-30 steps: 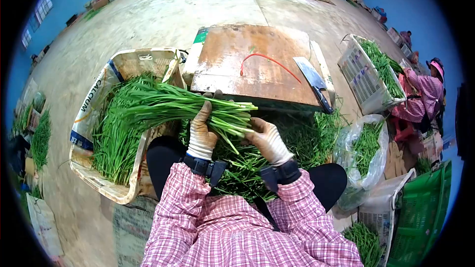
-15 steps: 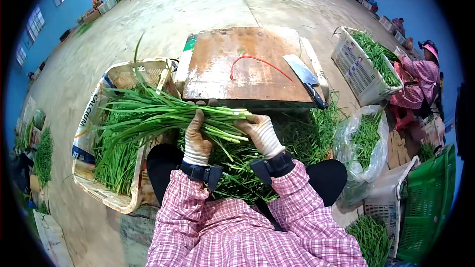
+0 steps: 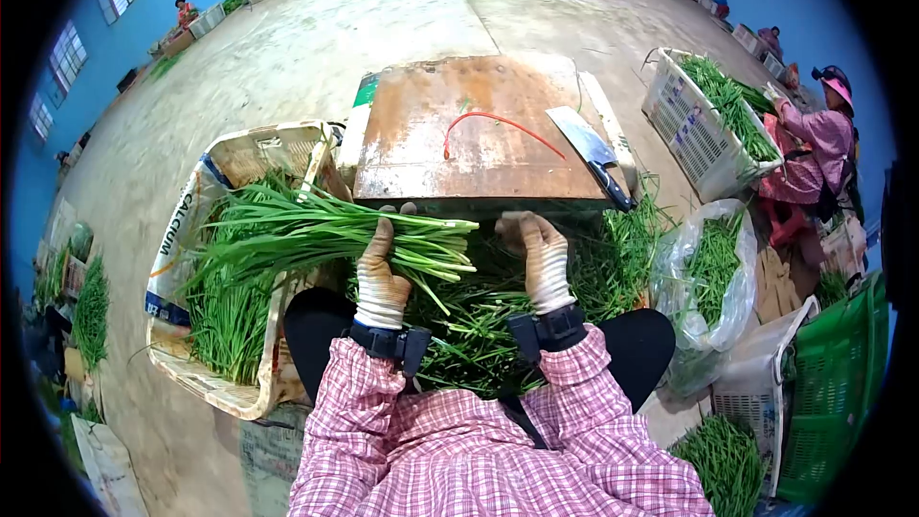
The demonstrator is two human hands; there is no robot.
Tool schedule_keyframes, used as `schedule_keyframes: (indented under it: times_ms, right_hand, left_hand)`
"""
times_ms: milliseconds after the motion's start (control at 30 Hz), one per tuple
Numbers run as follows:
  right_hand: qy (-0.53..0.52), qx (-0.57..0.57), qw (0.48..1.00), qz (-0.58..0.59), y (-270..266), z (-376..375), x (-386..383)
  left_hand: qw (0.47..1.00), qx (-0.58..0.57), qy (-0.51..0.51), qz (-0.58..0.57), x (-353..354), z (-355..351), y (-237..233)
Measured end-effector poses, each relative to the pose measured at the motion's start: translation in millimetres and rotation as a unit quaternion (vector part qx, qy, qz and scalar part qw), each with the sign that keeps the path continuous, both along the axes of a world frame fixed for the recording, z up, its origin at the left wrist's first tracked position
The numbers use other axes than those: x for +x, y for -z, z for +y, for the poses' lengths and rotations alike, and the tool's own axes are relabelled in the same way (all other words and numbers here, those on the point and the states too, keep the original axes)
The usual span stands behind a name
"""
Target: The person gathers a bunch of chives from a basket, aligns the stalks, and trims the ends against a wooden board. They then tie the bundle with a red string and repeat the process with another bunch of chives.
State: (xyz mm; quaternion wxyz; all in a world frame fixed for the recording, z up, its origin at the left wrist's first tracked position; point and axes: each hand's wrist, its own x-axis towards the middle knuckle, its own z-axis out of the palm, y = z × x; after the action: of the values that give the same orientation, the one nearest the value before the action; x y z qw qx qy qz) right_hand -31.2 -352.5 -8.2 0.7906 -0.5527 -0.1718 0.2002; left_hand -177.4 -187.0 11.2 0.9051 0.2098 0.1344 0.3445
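Observation:
My left hand [image 3: 381, 263], in a soiled work glove with a striped cuff, is closed around a bunch of garlic chives [image 3: 330, 230]. The green leaves fan out to the left; the pale stem ends point right. My right hand [image 3: 534, 241], gloved too, hangs just right of the stem ends, apart from them. Its fingers are curled together, and what they hold, if anything, is hidden. A cleaver [image 3: 593, 155] and a red tie strip [image 3: 503, 117] lie on the wooden board [image 3: 421, 148] ahead of my hands.
A crate [image 3: 287, 139] of chives stands at my left. Loose greens [image 3: 479, 340] lie between my knees. To the right are a plastic bag [image 3: 704, 273] of greens, a white crate [image 3: 694, 139] and a green crate [image 3: 833, 393]. A co-worker [image 3: 814, 139] sits beside the white crate.
My right hand has come off the stem ends and moved right, its fingers turned upward and curled. My left hand still holds the bunch in nearly the same place.

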Motion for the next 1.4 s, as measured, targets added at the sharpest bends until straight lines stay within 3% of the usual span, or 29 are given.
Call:
schedule_keyframes:
  times_ms: [67, 100, 133, 267, 333, 400, 467, 600, 667, 733, 867, 933, 1000, 1033, 1067, 1133, 1200, 1267, 1333, 1367, 1400]
  right_hand:
    - [0.033, -0.093, 0.964, -0.245, -35.7, 9.9, -12.1]
    - [-0.079, -0.055, 0.981, -0.167, -41.6, 13.8, -16.3]
    - [-0.106, -0.103, 0.965, -0.218, -41.1, 18.4, -16.9]
    - [-0.047, -0.045, 0.998, -0.020, -31.1, 4.2, 1.6]
    - [-0.013, -0.066, 0.998, -0.010, -31.2, -5.6, 6.2]
    - [-0.034, -0.053, 0.989, -0.131, -45.8, 1.7, -8.7]
    - [-0.031, -0.132, 0.939, -0.317, -57.4, 12.7, -16.7]
    - [-0.047, -0.185, 0.878, -0.438, -29.0, 20.0, -1.4]
    - [-0.073, -0.161, 0.947, -0.266, -21.3, 21.3, -9.0]
    - [-0.108, -0.136, 0.981, -0.085, -20.2, 20.0, -12.9]
    - [-0.013, -0.130, 0.987, -0.095, -4.7, 7.8, -0.6]
    - [0.056, -0.144, 0.988, -0.006, 8.3, -0.9, 15.6]
    - [-0.097, -0.113, 0.988, 0.045, -4.6, -13.5, 7.7]
    - [-0.135, -0.127, 0.970, -0.155, -11.3, -5.2, -7.9]
    - [-0.149, -0.152, 0.961, -0.178, -19.1, 2.5, -26.0]
    - [-0.251, -0.208, 0.940, -0.097, -13.9, 13.2, -29.7]
    - [-0.216, -0.216, 0.947, -0.102, -24.8, 0.6, -23.1]
    - [-0.119, -0.195, 0.973, 0.019, -9.0, -15.1, -8.0]
    - [-0.068, -0.135, 0.987, 0.048, -0.3, -25.4, 10.6]
    - [-0.064, -0.106, 0.987, -0.104, -2.6, -30.0, 21.3]
    - [-0.027, -0.221, 0.937, -0.269, -36.1, -29.4, 16.6]
  left_hand:
    - [1.000, 0.000, 0.014, -0.005, 3.8, -3.8, 3.6]
    - [1.000, 0.006, 0.007, 0.024, 6.0, -10.2, 0.0]
    - [0.999, 0.023, 0.029, 0.021, 5.5, -14.1, 2.0]
    - [0.998, -0.034, 0.041, 0.013, -0.8, 1.7, 7.2]
    - [0.999, -0.024, -0.014, 0.027, -1.2, 2.3, -2.9]
    - [0.999, -0.035, 0.011, 0.035, 1.7, 5.7, 5.5]
    - [0.997, -0.035, 0.022, 0.060, 2.5, 1.6, 4.6]
    - [0.999, 0.009, 0.018, 0.034, 4.0, -6.4, 3.5]
    - [0.999, 0.008, 0.033, 0.027, 2.4, -9.2, 0.9]
    - [0.999, 0.004, 0.017, 0.031, 3.2, -11.1, -1.2]
    - [0.998, -0.044, 0.012, 0.033, 2.4, -6.4, -2.7]
    - [0.998, -0.052, 0.011, 0.017, -0.5, 0.3, -3.6]
    - [0.999, -0.049, -0.004, 0.022, 3.0, 4.8, -1.5]
    - [0.999, -0.045, -0.011, 0.019, 5.6, 5.5, 1.0]
    - [0.998, -0.060, 0.019, 0.011, 6.5, 5.3, 3.1]
    - [0.998, -0.054, -0.004, 0.039, 11.0, 3.3, 0.0]
    - [0.998, -0.049, 0.014, 0.027, 6.9, 11.8, 2.9]
    - [0.999, -0.034, -0.021, 0.028, 6.1, 22.6, 4.5]
    - [0.996, -0.026, -0.018, 0.080, 3.4, 19.3, -11.0]
    - [0.994, 0.004, -0.025, 0.107, 6.6, 17.0, -13.7]
    - [0.993, 0.004, -0.012, 0.116, 9.9, 14.6, -15.6]
